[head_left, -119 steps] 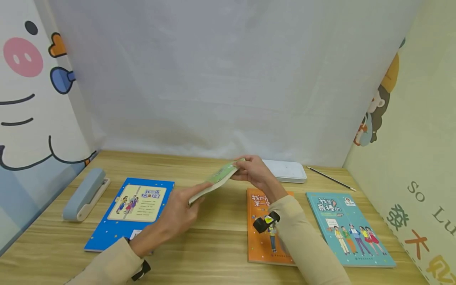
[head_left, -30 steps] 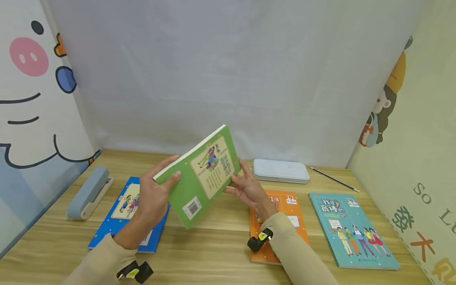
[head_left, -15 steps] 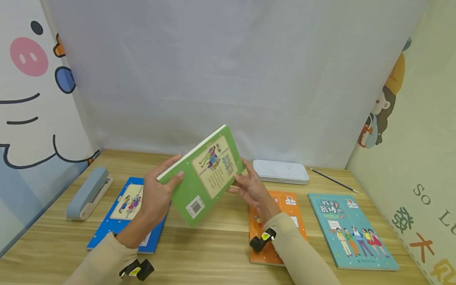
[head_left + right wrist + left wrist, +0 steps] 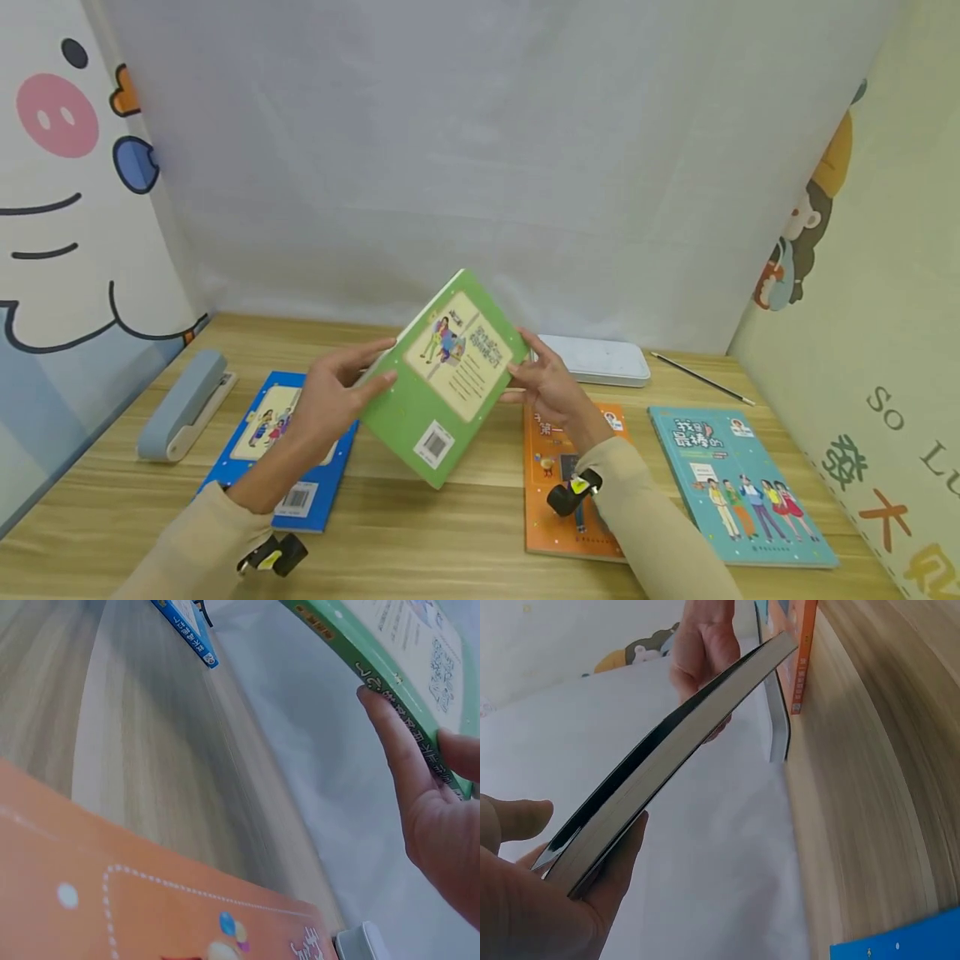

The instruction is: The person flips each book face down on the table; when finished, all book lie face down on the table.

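A green book (image 4: pixel 442 379) is held tilted above the table, its back cover with a barcode facing the head camera. My left hand (image 4: pixel 337 400) grips its left edge, thumb on the cover and fingers behind. At the spine side my right hand (image 4: pixel 551 383) pinches the book between thumb and fingers. In the left wrist view the page edges (image 4: pixel 667 757) of the book show; in the right wrist view its spine (image 4: pixel 397 705) does. Below my left forearm lies a blue book (image 4: pixel 315 492), partly covered. An orange book (image 4: pixel 547 517) lies under my right wrist.
A teal book (image 4: pixel 750 492) lies at the right of the wooden table (image 4: pixel 435 542). Behind are a pale case (image 4: pixel 600 360) and a pencil (image 4: pixel 705 379). A blue-grey stapler (image 4: pixel 183 408) stands at the left. A white sheet (image 4: pixel 480 167) closes off the back.
Four seconds ago the green book was low and nearly flat; it has since been raised with its back cover showing. Over the last half second it turned clockwise and moved slightly right with both hands.
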{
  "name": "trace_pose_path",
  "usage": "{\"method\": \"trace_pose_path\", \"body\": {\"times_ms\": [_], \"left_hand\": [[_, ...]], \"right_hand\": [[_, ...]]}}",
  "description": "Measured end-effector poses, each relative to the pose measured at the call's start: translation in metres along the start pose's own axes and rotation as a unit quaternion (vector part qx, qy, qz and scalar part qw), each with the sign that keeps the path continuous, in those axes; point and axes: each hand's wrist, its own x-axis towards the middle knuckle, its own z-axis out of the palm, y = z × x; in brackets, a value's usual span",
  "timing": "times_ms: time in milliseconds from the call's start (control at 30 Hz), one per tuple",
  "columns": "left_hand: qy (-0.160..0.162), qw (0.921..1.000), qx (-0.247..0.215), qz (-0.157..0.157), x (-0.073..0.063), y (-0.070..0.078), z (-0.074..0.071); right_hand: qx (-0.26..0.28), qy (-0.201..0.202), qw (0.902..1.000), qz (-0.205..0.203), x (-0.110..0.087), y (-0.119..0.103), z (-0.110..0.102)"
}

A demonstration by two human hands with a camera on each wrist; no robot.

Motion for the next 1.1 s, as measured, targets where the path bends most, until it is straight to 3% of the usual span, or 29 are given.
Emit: {"method": "trace_pose_path", "body": {"times_ms": [167,333,533,733,1000,1100], "left_hand": [[-0.042,0.9977,0.053,-0.009,0.004,-0.003,-0.003],[-0.094,0.9895,0.108,-0.022,0.007,-0.003,-0.003],[-0.107,0.9796,0.166,-0.037,0.006,-0.005,-0.001],[-0.114,0.9758,0.179,-0.054,0.006,-0.011,-0.002],[-0.129,0.9702,0.197,-0.057,0.003,-0.027,-0.002],[-0.133,0.9711,0.179,-0.084,0.001,-0.033,0.0]], "right_hand": [[-0.018,-0.011,0.9995,0.023,-0.001,-0.006,-0.003],[-0.043,-0.017,0.998,0.044,-0.002,-0.01,-0.005],[-0.058,-0.014,0.9962,0.064,-0.002,-0.013,-0.004],[-0.086,-0.004,0.993,0.081,-0.001,-0.016,-0.004],[-0.149,-0.02,0.9838,0.098,0.005,-0.017,-0.007],[-0.164,-0.018,0.9803,0.109,0.007,-0.016,-0.007]]}}
